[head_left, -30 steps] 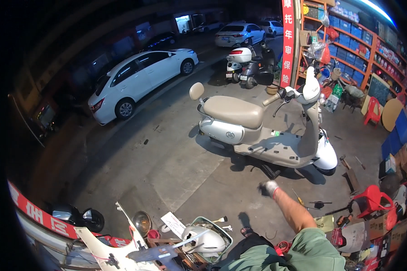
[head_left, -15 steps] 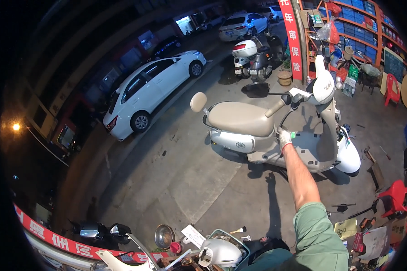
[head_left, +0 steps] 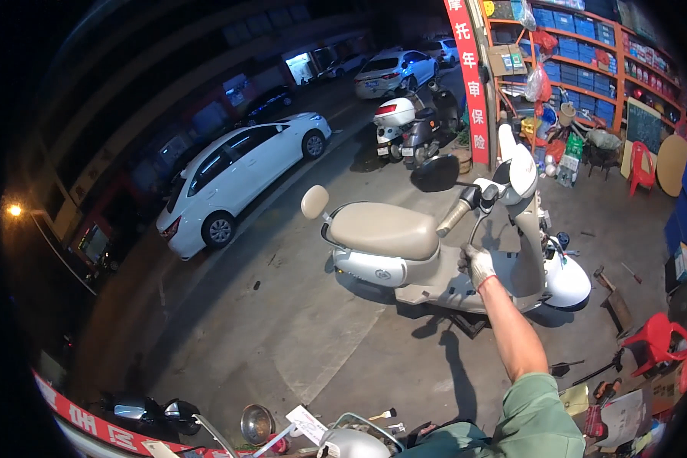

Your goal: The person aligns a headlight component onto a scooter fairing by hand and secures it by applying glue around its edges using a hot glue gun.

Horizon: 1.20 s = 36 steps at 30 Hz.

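A beige and white electric scooter [head_left: 385,229] stands side-on in the middle of the concrete forecourt, with its front to the right. My right hand [head_left: 477,263], in a white work glove with a red cuff, reaches out on a bare forearm from a green sleeve. It rests against the scooter's inner front panel, just below the left handlebar grip [head_left: 454,217]. A black mirror [head_left: 435,173] sticks up above the grip. The glove's fingers look curled, but I cannot make out any grasp. My left hand is out of the picture.
A white car [head_left: 237,168] is parked at the left, and two scooters [head_left: 408,126] stand beyond by a red banner [head_left: 469,76]. Shelves of blue boxes [head_left: 588,61] fill the right. A red plastic chair [head_left: 660,340] and tools [head_left: 611,301] lie at right. Another scooter's handlebars [head_left: 343,443] are right below me.
My right hand rose from near the ground and reached forward to the scooter's front panel. The scooter now appears larger and closer.
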Motion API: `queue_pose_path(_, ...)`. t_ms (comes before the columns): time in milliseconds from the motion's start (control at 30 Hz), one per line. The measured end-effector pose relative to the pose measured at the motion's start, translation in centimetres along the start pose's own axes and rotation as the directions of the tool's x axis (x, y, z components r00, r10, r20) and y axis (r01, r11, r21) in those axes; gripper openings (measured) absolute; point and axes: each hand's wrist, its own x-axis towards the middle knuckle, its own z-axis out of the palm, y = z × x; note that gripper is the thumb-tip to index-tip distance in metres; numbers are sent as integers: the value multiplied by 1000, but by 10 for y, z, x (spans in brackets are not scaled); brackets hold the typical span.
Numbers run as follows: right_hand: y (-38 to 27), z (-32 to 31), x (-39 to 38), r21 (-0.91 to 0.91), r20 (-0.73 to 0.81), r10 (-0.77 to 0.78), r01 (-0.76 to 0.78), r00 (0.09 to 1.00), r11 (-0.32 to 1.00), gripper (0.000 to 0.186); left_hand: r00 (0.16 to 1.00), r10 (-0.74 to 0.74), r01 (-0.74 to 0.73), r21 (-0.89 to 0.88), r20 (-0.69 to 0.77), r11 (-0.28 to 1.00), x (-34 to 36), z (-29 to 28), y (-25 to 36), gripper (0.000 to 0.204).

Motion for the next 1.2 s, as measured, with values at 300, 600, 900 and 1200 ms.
queue_pose_path(300,-109,-94,-39,-201,-150,-490,459,859,865,22,763,461,-646,505,454,572,34,-14,-9,38)
queue_pose_path(600,-223,-146,-10,-170,-357,-547,523,757,835,26,879,421,-477,407,224,779,-15,46,40,52)
queue_pose_path(900,-286,-170,12,56,-272,-356,384,894,922,16,934,337,-355,224,114,908,25,12,-1,58)
queue_pose_path(1200,-259,-165,4,225,-264,-313,374,912,900,18,994,85,-81,-66,63,995,-8,41,28,63)
